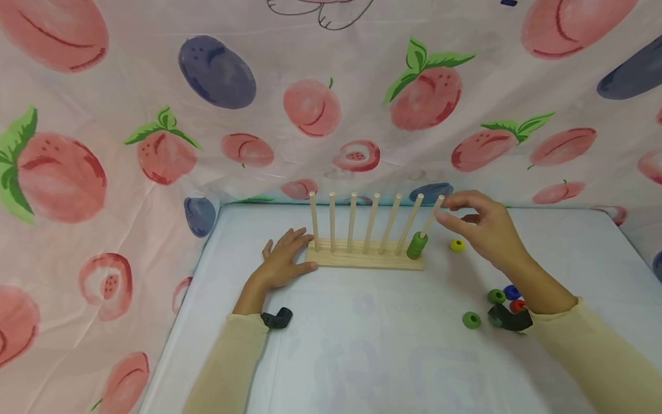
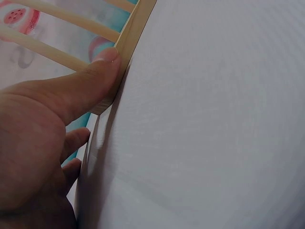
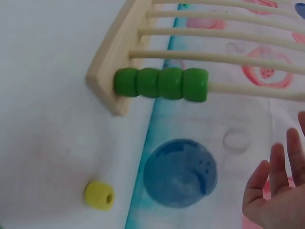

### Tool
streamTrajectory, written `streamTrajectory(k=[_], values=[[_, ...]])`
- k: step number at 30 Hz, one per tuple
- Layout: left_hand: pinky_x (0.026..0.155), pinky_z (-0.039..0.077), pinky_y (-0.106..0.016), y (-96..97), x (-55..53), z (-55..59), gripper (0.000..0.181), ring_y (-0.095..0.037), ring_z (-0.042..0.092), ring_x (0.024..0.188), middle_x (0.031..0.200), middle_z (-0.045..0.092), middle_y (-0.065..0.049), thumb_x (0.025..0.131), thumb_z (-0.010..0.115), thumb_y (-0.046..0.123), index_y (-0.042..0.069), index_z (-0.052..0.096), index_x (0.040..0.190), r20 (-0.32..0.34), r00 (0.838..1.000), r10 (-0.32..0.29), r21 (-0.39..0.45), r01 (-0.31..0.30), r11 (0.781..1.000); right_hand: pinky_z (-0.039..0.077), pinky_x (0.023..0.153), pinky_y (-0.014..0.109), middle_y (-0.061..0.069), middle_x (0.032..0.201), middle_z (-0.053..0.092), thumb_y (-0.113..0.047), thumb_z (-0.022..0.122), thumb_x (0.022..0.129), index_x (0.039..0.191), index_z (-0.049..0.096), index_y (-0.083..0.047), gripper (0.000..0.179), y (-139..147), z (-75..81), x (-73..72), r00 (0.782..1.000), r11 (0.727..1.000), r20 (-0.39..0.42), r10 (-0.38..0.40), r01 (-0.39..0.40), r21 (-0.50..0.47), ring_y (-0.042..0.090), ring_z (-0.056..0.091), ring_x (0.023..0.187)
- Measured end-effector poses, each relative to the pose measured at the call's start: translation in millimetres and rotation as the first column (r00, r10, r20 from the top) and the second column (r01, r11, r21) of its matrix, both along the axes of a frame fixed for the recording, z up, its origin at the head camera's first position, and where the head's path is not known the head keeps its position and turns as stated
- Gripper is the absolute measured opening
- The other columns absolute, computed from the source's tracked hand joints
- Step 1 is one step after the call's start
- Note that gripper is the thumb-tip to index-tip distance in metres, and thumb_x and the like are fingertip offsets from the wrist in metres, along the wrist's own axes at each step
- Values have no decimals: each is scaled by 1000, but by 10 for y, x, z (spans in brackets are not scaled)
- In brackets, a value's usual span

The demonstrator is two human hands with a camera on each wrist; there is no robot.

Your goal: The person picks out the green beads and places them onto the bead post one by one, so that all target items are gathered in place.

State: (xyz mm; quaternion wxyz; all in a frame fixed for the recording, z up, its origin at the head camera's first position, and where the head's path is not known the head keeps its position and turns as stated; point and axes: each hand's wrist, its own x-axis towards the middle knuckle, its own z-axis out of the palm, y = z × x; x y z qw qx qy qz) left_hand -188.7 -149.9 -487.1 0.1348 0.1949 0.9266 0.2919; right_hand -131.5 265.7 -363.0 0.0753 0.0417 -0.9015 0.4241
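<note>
A wooden peg rack (image 1: pixel 362 261) with a row of upright pegs stands at the back of the white table. Several green beads (image 3: pixel 161 83) are stacked at the bottom of its rightmost peg. My left hand (image 1: pixel 281 261) holds the rack's left end, with the thumb (image 2: pixel 97 76) on the front edge and the index finger by the back corner. Beside the tip of the rightmost peg, my right hand (image 1: pixel 486 230) is raised, its fingers loosely bent and no bead visible in them. Below it on the table lies a yellow bead (image 1: pixel 457 245).
Nearer the right wrist lie two loose green beads (image 1: pixel 471 319), a blue bead (image 1: pixel 512 292) and a red bead (image 1: pixel 518 305), which the wrist camera partly covers. A fruit-printed cloth (image 1: pixel 310 52) hangs right behind the rack and down the left side.
</note>
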Motion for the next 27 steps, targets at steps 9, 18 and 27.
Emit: streamTrajectory(k=[9,18,27], values=[[120,-4,-70,0,7,14,73,-32,8,160,171,24,-4,93,71,48,22,44,155,2,1000,-1,-1,1,1000,47,87,8,-2,117,69,-33,73,95,115,73,-24,22,308,-86,175,982,976,117,150,-166,143,7,59,106],[120,-4,-69,3,9,10,73,-31,8,160,171,24,-3,93,71,49,22,44,155,0,1000,1,-2,-1,1000,54,89,23,-13,115,69,-24,79,91,109,72,-35,23,587,-319,349,933,895,105,344,-360,262,-9,54,110],[120,-4,-69,6,19,23,73,-32,8,160,170,25,-4,93,72,48,21,44,155,0,1000,2,6,-2,1000,52,91,33,-21,110,68,-36,82,87,106,76,-32,20,726,-578,494,906,864,188,378,-419,280,-3,55,106]])
